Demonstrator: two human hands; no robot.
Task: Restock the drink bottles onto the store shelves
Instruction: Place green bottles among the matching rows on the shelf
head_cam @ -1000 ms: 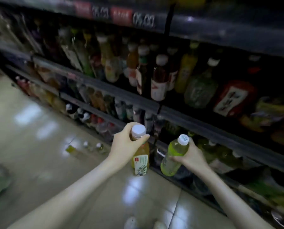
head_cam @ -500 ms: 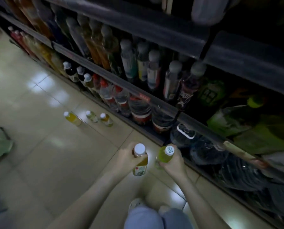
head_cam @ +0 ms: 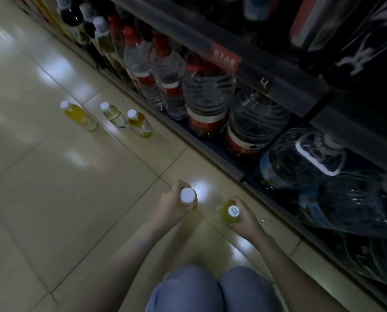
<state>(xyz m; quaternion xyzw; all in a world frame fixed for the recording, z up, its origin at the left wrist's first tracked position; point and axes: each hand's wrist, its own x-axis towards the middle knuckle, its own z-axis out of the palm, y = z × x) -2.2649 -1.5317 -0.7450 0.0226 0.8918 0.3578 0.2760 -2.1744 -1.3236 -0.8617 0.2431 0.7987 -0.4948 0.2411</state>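
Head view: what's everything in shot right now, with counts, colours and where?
Floor: beige tiles, left.
Bottom shelf: dark, right.
Loose bottles: three, yellow to pale, white caps, standing on floor.
Amber bottle: one, white cap, centre.
Green bottle: one, printed cap, right of it.
Water bottles: several, clear, red caps, bottom shelf.
Water jugs: at least four, clear, red or blue labels, bottom shelf.
Knees: two, blue trousers, bottom edge.
Hands: left hand grips amber bottle, right hand green bottle.

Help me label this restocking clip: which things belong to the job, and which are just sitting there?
Job: left hand gripping amber bottle; right hand gripping green bottle; yellow bottle, pale bottle, gold bottle standing on floor.
Just there: big water jugs; red-capped water bottles; person's knees.
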